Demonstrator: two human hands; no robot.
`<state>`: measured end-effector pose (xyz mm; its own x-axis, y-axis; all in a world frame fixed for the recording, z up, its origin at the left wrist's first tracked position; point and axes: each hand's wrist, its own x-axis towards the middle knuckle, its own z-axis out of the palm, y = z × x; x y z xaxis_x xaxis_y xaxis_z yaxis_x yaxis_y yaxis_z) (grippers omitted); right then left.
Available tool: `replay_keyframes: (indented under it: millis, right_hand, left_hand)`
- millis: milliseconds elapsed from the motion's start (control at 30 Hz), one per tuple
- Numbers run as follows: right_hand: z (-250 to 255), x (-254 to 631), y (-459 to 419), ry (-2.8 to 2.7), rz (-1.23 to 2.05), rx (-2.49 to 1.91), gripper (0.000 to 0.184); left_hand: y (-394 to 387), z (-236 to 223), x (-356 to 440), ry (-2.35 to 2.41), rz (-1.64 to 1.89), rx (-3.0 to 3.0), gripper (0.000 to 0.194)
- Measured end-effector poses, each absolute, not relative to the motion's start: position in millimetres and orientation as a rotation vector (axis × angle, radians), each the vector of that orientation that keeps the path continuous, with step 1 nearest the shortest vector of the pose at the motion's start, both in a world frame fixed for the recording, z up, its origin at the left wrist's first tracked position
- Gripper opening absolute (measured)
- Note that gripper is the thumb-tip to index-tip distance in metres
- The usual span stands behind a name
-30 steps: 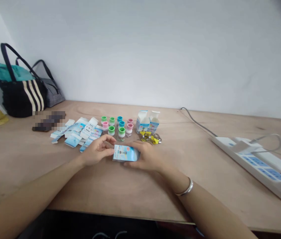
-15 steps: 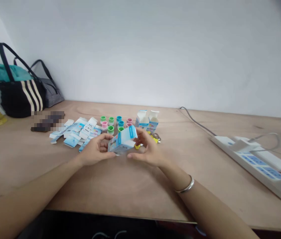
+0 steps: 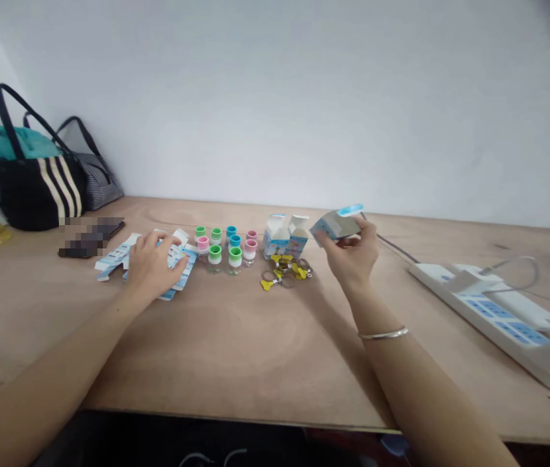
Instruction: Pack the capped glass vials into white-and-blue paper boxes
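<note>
Two boxes (image 3: 275, 248) stood popped up toward back edge of bench (image 3: 236, 350), right hand (image 3: 355, 256) gripped third box (image 3: 336, 224), left hand (image 3: 153, 269) hung loose, flat cartons (image 3: 189, 268) weren't folded yet.

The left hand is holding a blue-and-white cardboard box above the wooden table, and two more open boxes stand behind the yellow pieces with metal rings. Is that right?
Not quite: the head view shows the right hand holding the blue-and-white cardboard box above the wooden table. Two more open boxes do stand behind the yellow pieces with metal rings.
</note>
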<state>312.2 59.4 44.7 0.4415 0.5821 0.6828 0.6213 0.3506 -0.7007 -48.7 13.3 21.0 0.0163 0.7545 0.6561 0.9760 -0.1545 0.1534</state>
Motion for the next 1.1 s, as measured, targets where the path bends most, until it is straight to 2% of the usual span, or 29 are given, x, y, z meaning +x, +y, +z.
replay_keyframes:
  millis: [133,367,500,567,667,767,933,1000,1100]
  right_hand:
    - [33,336,77,-1.137,-0.101,-1.568,0.052]
    - [15,328,87,-1.282,0.097,-1.746,0.062]
    - [16,327,87,-1.240,0.139,-1.781,0.076]
    - [22,325,83,-1.182,0.023,-1.725,0.073]
    - [34,312,69,-1.173,-0.197,-1.483,0.055]
    - [46,290,47,-1.307,-0.103,-1.202,0.044]
    - [55,263,10,-2.002,0.292,-0.890,0.039]
    - [55,255,1,-2.290,0.368,-0.807,0.048]
    - [50,243,-9,-2.564,0.400,-0.796,0.077]
  left_hand:
    - [22,12,-60,-1.856,-0.766,-1.984,0.043]
    - [25,5,-55,-1.825,-0.855,-2.078,0.035]
    - [21,18,-57,-1.755,-1.009,-2.037,0.027]
    - [15,27,-56,-1.681,-1.107,-1.968,0.029]
    - [2,35,-51,-1.395,-1.364,-1.763,0.035]
    - [-13,32,-40,-1.000,-1.507,-1.929,0.040]
    - [-26,15,-13,-0.515,-1.067,-2.742,0.027]
    - [-26,7,-5,-0.474,-0.950,-2.826,0.022]
    - [-24,-3,0,-0.486,-0.919,-2.889,0.021]
